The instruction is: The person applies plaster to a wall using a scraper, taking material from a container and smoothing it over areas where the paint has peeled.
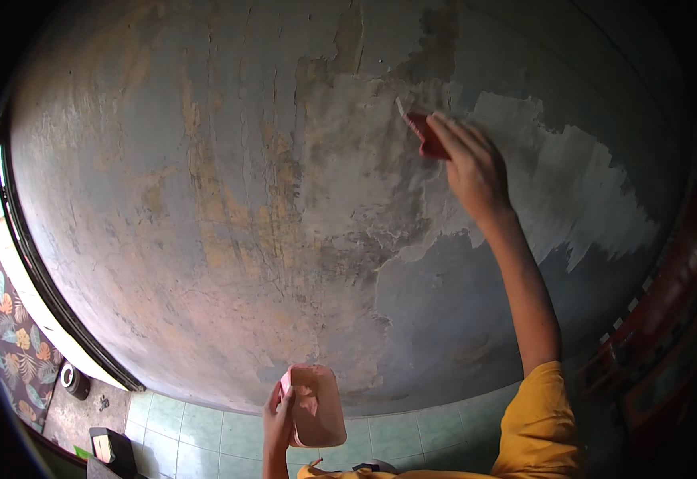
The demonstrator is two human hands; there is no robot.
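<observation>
My right hand (pixel 476 168) is raised high to the wall, its fingers closed around a red putty scraper (pixel 430 137). A pale edge of the scraper meets or nearly meets the patchy plaster. Down low, near the bottom of the view, my left hand (pixel 277 419) grips one side of a pink plastic tub (pixel 334 415), thumb over its rim. Light smears show inside the tub; I cannot tell how much is in it. The wall (pixel 236 231) has peeling paint, cracks and stains, with a lighter grey smeared patch (pixel 572 172) right of my right hand.
Pale green floor tiles (pixel 197 427) run along the wall's foot. At the lower left are a dark box-like object (pixel 113 451), a round dark container (pixel 75 379) and a leaf-patterned cloth (pixel 13 343) beside a bright opening. Reddish furniture (pixel 667 295) stands in shadow at the right.
</observation>
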